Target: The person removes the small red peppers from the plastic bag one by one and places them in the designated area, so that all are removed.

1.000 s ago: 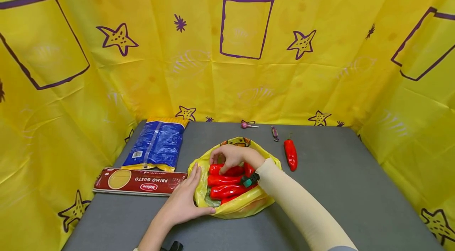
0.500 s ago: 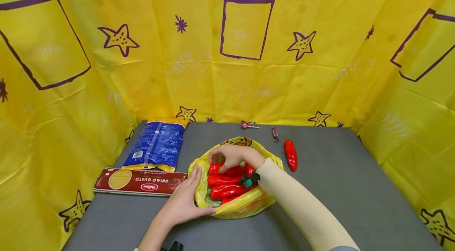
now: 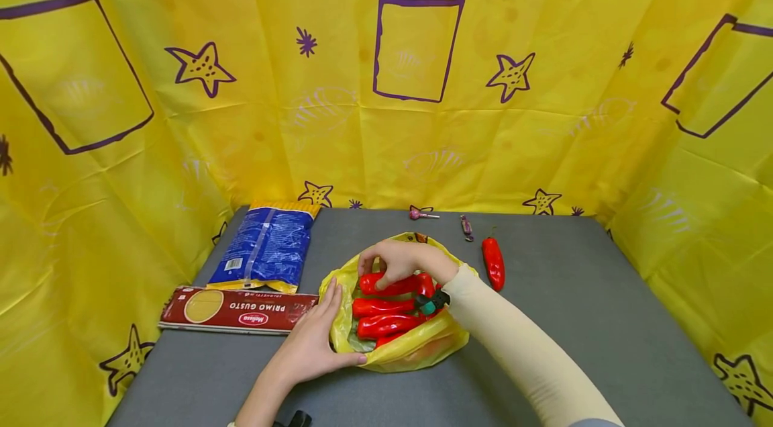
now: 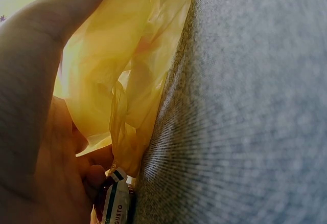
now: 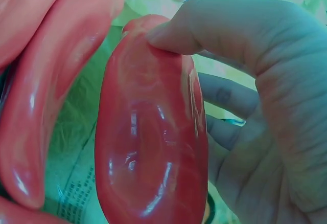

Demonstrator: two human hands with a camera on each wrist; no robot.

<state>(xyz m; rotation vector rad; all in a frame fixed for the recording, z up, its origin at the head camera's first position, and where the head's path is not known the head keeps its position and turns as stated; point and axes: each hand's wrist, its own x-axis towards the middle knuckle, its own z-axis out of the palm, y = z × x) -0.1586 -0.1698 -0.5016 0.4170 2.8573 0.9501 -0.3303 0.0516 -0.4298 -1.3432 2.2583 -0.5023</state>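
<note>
Yellow cloth (image 3: 338,131) printed with purple starfish hangs round a grey tabletop (image 3: 574,293), where a yellow plastic bag (image 3: 410,356) sits open-mouthed near the middle. With the bag as the centre of the dial, the left hand (image 3: 314,340) lies at eight o'clock, its fingers straight along the side and its thumb spread at the near edge, presumably bracing the soft plastic so that the mouth gapes. From four o'clock the right hand (image 3: 398,260) reaches in and pinches a red pepper (image 3: 395,286) near its nine o'clock end, between thumb and fingers; an end grip probably suits something so long and glossy. That pepper is within the bag's mouth, on the twelve o'clock side of other red peppers (image 3: 386,327) lying roughly parallel, perhaps because they pack best that way. Outside the bag are a spaghetti pack (image 3: 241,309) at nine, reaching the left hand, a blue packet (image 3: 266,246) at ten, a lollipop (image 3: 415,213) at twelve, a wrapped sweet (image 3: 466,228) at one and a lone pepper (image 3: 494,264) at two.
</note>
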